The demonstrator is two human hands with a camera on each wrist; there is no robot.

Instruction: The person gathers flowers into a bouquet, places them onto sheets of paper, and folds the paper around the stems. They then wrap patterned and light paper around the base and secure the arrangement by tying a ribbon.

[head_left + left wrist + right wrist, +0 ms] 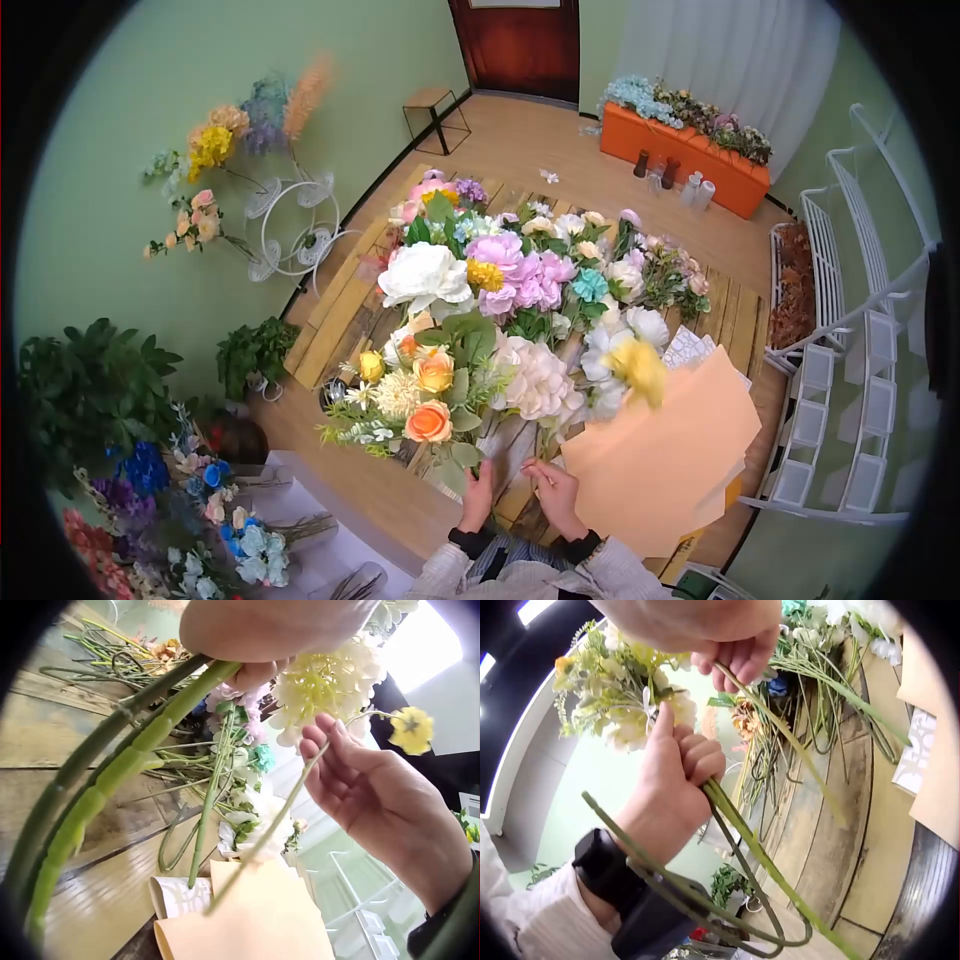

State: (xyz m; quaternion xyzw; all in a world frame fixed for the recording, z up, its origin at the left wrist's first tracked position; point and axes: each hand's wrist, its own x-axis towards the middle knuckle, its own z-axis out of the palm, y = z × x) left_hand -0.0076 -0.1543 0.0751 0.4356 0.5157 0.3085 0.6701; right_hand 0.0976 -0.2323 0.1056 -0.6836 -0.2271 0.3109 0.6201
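The bouquet (430,420), just beyond the left hand (478,497), is gripped in that hand's curl by its green stems (769,866), while the thin stem (262,840) of the yellow flower (637,370), ahead and to the right of the right hand (555,495), is pinched between thumb and fingertips. Both are judged light, stiffish but bendable below and soft, easily crushed on top, so they are best held by the stems. On the peach paper (655,455), right of the right hand, no brand, label or writing can be read.
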